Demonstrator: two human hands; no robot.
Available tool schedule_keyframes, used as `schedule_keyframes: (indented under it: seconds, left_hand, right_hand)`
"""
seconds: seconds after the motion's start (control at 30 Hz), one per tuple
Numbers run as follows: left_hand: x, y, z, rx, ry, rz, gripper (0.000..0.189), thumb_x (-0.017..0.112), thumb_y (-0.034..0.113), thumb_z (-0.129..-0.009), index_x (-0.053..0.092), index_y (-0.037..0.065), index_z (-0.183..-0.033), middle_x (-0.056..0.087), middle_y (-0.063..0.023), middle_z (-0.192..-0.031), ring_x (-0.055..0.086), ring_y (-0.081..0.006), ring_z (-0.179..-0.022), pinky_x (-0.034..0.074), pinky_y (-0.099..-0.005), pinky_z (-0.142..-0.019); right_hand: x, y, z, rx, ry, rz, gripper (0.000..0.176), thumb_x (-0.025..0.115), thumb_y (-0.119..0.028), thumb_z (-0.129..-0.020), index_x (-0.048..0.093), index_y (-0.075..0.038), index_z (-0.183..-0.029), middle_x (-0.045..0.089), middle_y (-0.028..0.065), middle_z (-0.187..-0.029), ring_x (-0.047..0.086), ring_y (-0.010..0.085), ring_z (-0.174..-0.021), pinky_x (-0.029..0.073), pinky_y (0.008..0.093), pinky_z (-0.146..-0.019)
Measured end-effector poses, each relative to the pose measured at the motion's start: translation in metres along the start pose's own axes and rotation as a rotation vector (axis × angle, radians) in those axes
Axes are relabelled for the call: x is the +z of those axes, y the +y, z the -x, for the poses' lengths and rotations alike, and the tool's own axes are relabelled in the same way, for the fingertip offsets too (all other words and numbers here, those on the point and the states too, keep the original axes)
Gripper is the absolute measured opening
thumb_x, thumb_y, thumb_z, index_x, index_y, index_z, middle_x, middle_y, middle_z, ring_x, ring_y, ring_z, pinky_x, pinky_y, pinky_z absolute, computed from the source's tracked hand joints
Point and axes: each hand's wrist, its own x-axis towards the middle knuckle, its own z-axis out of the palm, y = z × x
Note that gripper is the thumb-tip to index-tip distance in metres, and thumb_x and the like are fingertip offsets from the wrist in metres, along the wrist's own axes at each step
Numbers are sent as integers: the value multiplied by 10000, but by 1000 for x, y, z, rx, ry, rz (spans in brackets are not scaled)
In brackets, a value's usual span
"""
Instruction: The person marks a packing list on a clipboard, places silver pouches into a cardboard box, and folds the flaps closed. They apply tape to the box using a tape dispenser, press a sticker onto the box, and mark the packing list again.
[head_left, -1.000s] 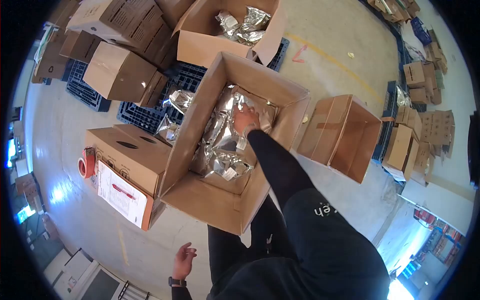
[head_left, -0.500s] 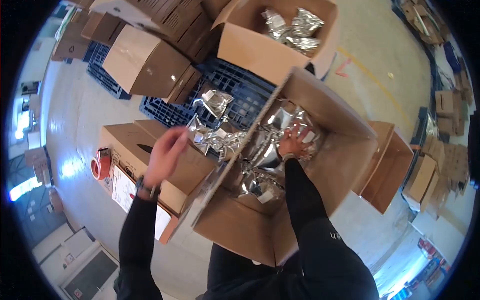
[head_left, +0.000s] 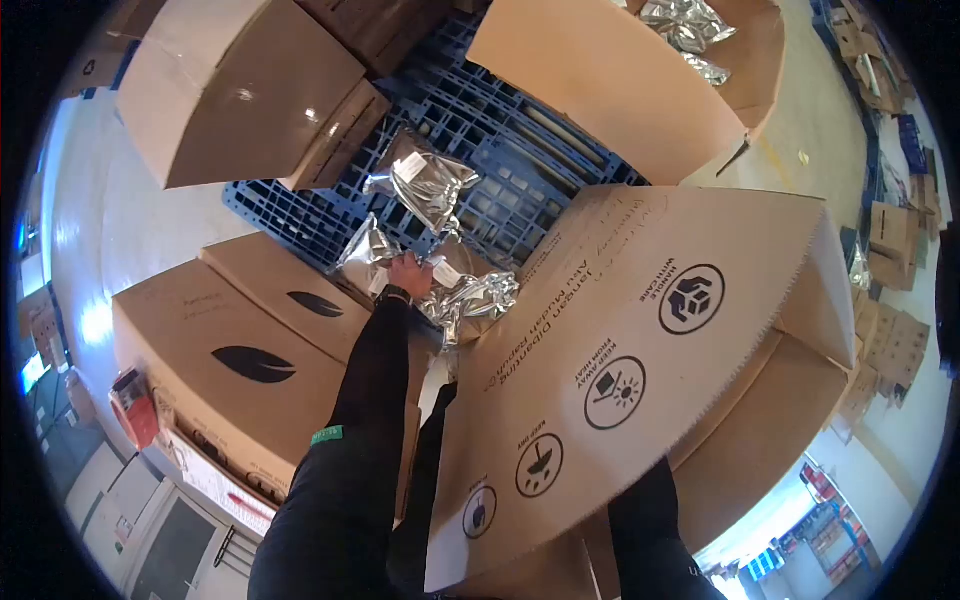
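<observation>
My left hand reaches down among shiny silver foil bags on the blue pallet, fingers apart and touching them. One foil bag lies to its left and a crumpled foil bag to its right. Farther up the pallet is another foil bag with a white label. A large cardboard box, tilted in front of me, shows its printed outer side with handling symbols and handwriting. Behind that panel my right hand is hidden; only the black sleeve shows. The box's inside cannot be seen.
At left stands a closed carton with dark hand holes, a red tape dispenser and papers beside it. An open carton with foil bags is at the back right. Stacked cartons rise beyond the blue pallet.
My left hand has come down onto the foil bags from the air. The large box has tipped, so its outer side now faces me and my right hand has gone out of sight.
</observation>
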Motion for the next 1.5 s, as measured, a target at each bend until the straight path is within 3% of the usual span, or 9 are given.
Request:
schedule_keyframes:
  seconds: [0.27,0.43,0.5,0.67,0.87,1.1,1.17,1.3,1.5]
  left_hand:
    - [-29,3,-3,94,-229,65,761,650,701,-733,676,-55,-810,681,-245,-801,663,-379,-784,514,-470,-725]
    - [-103,56,14,390,22,-119,419,678,437,-789,694,19,-806,677,-209,-809,661,-399,-807,513,-472,-707]
    - [-179,97,40,600,-59,-361,387,693,407,-778,695,27,-853,685,-190,-831,664,-390,-819,518,-474,-729]
    - [-380,212,184,801,-168,-281,284,707,167,-759,699,115,-1038,676,-131,-812,656,-335,-777,519,-420,-687]
    - [-520,322,344,1171,-342,-219,375,748,6,-659,699,62,-1026,623,-111,-717,620,-313,-669,487,-372,-603]
    - [-480,339,318,1251,-34,399,497,777,177,-798,609,36,-1244,580,-19,-845,556,-102,-834,460,-234,-786]
    - [-458,307,251,785,-87,685,555,743,276,-860,548,18,-1312,602,-30,-972,542,-102,-942,424,-233,-912]
    - [-380,211,127,321,-53,291,612,671,430,-885,555,-17,-1287,645,-160,-1206,628,-252,-1059,486,-342,-905]
    - [-230,66,46,170,-154,-245,627,589,550,-857,659,-1,-1149,648,-246,-1139,616,-413,-1045,486,-467,-915]
  right_hand:
    - [-3,1,-4,21,-43,11,631,418,-525,-950,269,-297,-1519,91,102,-1621,147,601,-1374,202,792,-978]
    - [-34,7,-15,-34,-107,-288,692,523,-489,-918,289,-231,-1516,122,163,-1606,145,542,-1410,215,744,-1020]
    - [-45,17,-24,-195,3,-506,609,603,-377,-910,436,-83,-1416,299,300,-1493,351,390,-1371,332,513,-1077]
    - [-198,-18,1,246,-132,-1253,319,592,-162,-935,525,-33,-1218,608,100,-1058,590,180,-961,495,301,-804]
    - [-378,-45,41,-665,-390,-1371,945,901,-247,-641,373,-22,-1391,519,120,-1330,424,206,-1313,356,407,-1073]
    - [-424,39,47,61,-661,-1306,561,843,-324,-733,532,-7,-1076,646,109,-795,657,219,-709,513,358,-642]
    - [-395,62,43,-33,-480,-979,521,826,-356,-741,524,-12,-989,613,128,-739,637,256,-676,496,378,-616]
    - [-331,46,29,-49,-190,-568,512,775,-443,-763,466,-34,-780,531,156,-635,569,347,-612,444,419,-564]
    - [-157,13,-44,94,-298,-1257,355,691,-328,-901,628,7,-998,667,32,-872,588,116,-784,478,299,-717]
